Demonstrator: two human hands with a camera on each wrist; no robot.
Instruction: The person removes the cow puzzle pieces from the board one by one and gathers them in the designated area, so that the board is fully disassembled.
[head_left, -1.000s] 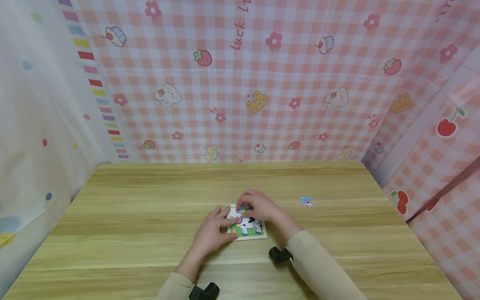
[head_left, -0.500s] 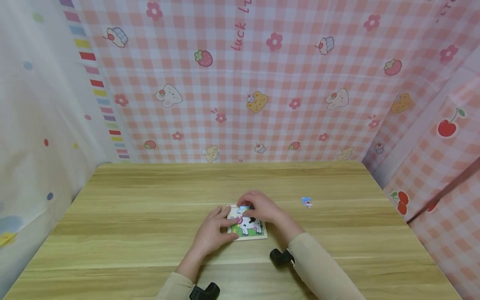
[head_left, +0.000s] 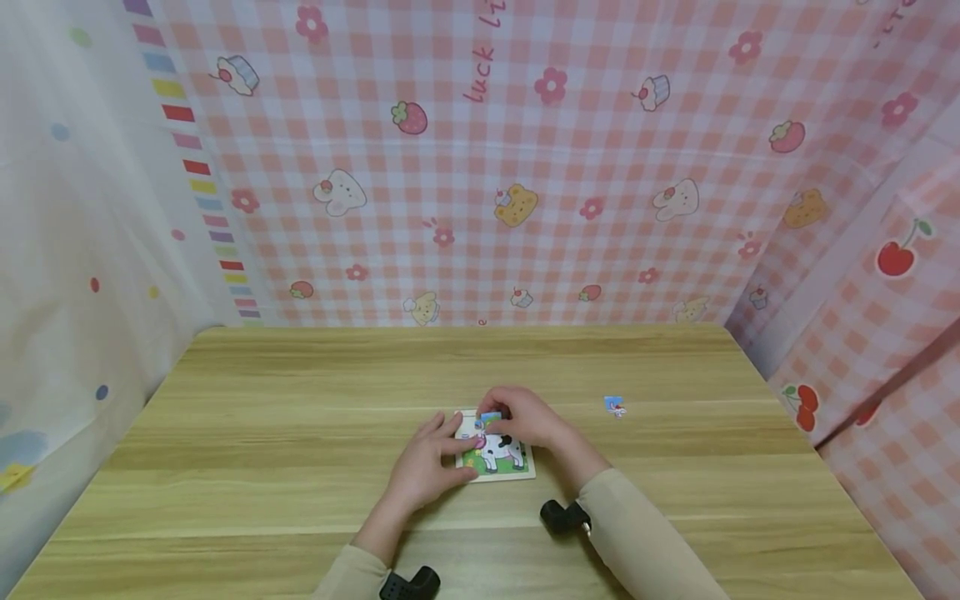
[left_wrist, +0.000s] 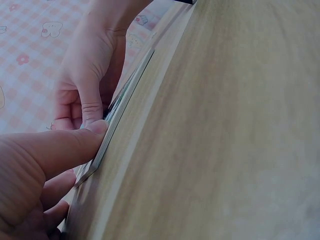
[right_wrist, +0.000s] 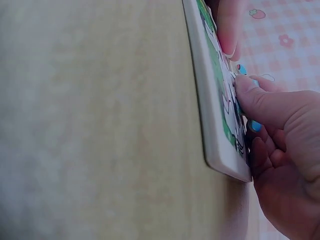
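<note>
A square puzzle board (head_left: 513,477) with a cow picture lies at the middle of the table; its pale edge shows in the right wrist view (right_wrist: 216,145). My left hand (head_left: 424,463) lies over the board's left side, fingers spread, thumb at the lower edge and index finger on the picture. Between thumb and fingers my right hand (head_left: 525,417) pinches a small blue puzzle piece (head_left: 491,417) over the board's upper part. In the right wrist view, blue bits of the piece (right_wrist: 255,125) show beside the right hand (right_wrist: 295,135). How far the piece is seated cannot be told.
Another blue puzzle piece (head_left: 615,406) lies on the wooden table (head_left: 300,417), to the right of the board and beyond the right forearm. Black wrist cameras are on both wrists. Patterned cloth (head_left: 450,167) hangs behind the table and at both sides.
The blue piece in my right hand has turned and tipped a little, showing its picture differently. My left hand has stayed in place on the board.
</note>
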